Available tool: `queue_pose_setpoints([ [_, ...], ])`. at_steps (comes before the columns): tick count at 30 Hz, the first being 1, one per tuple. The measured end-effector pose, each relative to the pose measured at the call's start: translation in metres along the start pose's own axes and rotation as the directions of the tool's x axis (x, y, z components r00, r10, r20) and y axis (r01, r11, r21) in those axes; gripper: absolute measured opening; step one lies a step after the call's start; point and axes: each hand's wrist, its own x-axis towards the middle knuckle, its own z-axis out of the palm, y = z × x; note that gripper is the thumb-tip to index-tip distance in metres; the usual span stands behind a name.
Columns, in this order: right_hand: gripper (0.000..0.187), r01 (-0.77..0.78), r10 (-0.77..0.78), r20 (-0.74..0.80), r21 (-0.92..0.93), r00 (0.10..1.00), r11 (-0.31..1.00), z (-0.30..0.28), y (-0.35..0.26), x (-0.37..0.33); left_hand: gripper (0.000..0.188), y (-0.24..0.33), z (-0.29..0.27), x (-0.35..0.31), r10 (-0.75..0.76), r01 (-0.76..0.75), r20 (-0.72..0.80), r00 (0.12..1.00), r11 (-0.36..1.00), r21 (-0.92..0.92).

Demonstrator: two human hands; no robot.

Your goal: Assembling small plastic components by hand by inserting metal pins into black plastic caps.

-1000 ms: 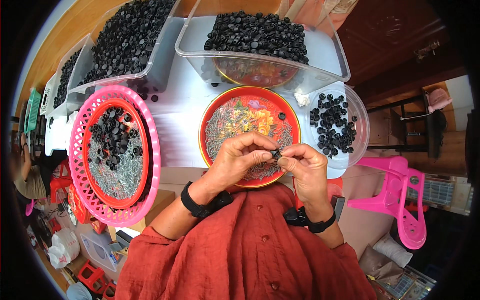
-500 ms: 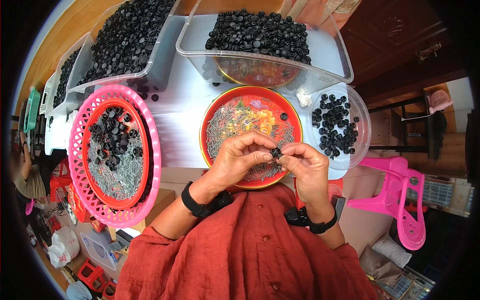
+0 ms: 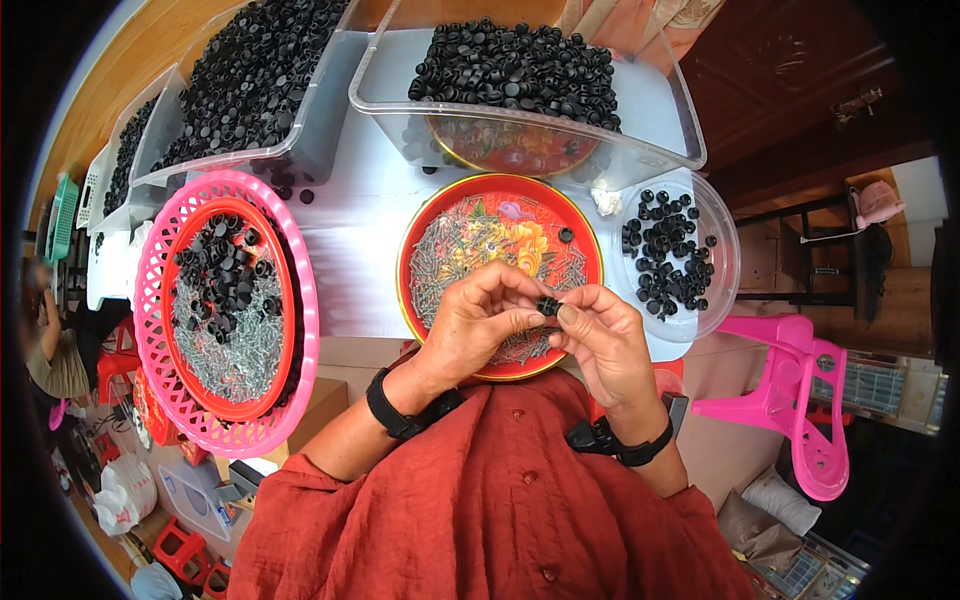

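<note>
1. Head view, and the action sits dead centre: one small black part (image 3: 548, 306) is up between both hands, over the near right part of a round red tray (image 3: 592, 240).
2. Left hand (image 3: 478, 315) has it pinched, thumb below, forefinger above, a firm-looking nip on the left side. Right hand (image 3: 605, 340) comes in opposite, thumb and forefinger closed on the right edge. Neither hand is loose here!
3. Is this piece finished? Cannot tell; fingertips cover much of it, and any metal inside is hidden. My read: mid-piece, with two hands busy on it.
4. Under the hands, plenty of stock: thin metal pieces (image 3: 440, 245), screws by the look of them, spread through the round tray, plus one lone black cap (image 3: 566, 235) near its right wall.
5. Off to the right, a clear round dish (image 3: 728, 240) carries a modest scatter of black pieces (image 3: 665, 250). Finished or waiting? The view doesn't settle it.
6. Now the big numbers! Behind, a clear bin (image 3: 640, 140) holds a deep heap of black pieces, and a second bin (image 3: 320, 130) at left is heavily loaded too.
7. Left flank: a pink lattice basket (image 3: 160, 330) with a red oval tray (image 3: 235, 409), mixing black pieces and metal ones. By count, plenty looks left to handle.
</note>
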Motion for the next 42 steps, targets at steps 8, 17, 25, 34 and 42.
queue_pose_setpoints([
  [8,0.009,-0.060,0.056,0.057,0.072,0.997,0.996,-0.003,-0.002,0.001,0.037,0.003,0.003,0.000,0.033,-0.032,-0.041,0.999,0.999,0.025],
  [17,0.007,-0.142,0.138,0.064,0.076,0.988,0.987,-0.006,-0.005,0.004,0.032,0.001,0.000,0.000,-0.006,0.007,-0.022,1.000,1.000,0.031],
  [25,0.006,-0.172,0.166,0.071,0.096,0.984,0.980,-0.002,-0.005,0.004,0.032,0.004,0.000,-0.002,-0.029,0.031,-0.014,0.999,0.991,0.128],
  [34,0.008,0.126,-0.124,0.027,-0.327,0.992,0.937,0.008,-0.008,-0.001,0.033,-0.002,0.001,-0.004,-0.040,0.041,-0.037,0.999,0.999,0.024],
  [42,0.013,0.206,-0.219,-0.002,-0.333,0.976,0.920,0.012,0.001,-0.004,0.036,-0.002,0.001,-0.004,-0.057,0.056,-0.049,0.997,0.998,-0.017],
])
